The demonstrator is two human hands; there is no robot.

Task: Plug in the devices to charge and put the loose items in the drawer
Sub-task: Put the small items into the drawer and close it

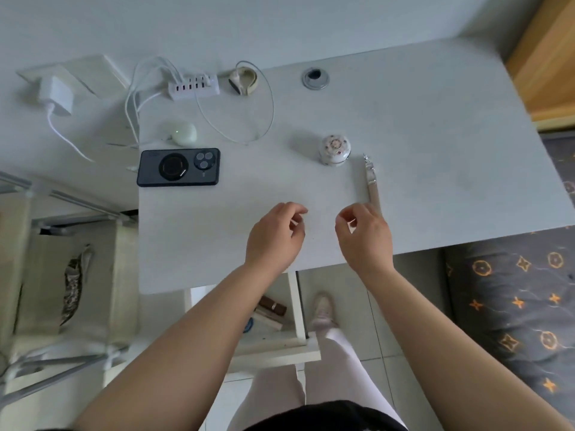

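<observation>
Hovering loosely curled, your left hand and right hand are holding nothing. Reaching carelessly is risking toppling the small round floral ceramic pot beside the beige strap.

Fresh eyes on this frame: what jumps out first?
Two bare hands, left hand and right hand, hover with loosely curled fingers over the near edge of the white desk. At far left lies a dark rectangular phone, camera side up, below a white multi-port charging hub trailing white cables.

A dark phone lies face down near a white earbud case, strap and lidded porcelain jar.
</observation>
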